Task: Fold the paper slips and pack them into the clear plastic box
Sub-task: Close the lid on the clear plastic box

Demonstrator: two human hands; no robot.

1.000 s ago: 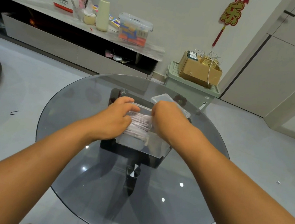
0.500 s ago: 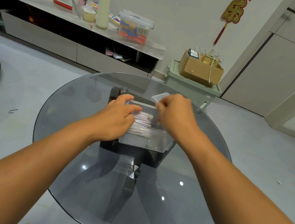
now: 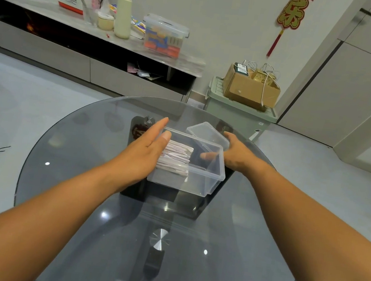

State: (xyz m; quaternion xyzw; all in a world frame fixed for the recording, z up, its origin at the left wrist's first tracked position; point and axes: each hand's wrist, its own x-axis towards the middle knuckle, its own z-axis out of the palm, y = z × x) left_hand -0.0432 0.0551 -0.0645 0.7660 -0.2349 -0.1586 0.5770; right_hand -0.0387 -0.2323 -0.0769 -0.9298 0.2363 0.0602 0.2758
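Both flat-fingered hands, left hand [image 3: 144, 151] and right hand [image 3: 237, 156], flank the clear rectangular plastic box [image 3: 207, 179] of white folded paper slips [image 3: 177, 158] mid round glass table [image 3: 95, 234].

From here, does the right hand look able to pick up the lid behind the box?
Probably yes. The right hand is open just beside the lid, which leans on the clear plastic box rim with nothing covering it.

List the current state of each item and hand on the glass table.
clear plastic box: open, upright on the table, partly filled.
paper slips: folded, stacked in the box's left part.
lid: off, lying behind the box.
left hand: fingers straight, at the box's left side.
right hand: open, beside the box's right wall.
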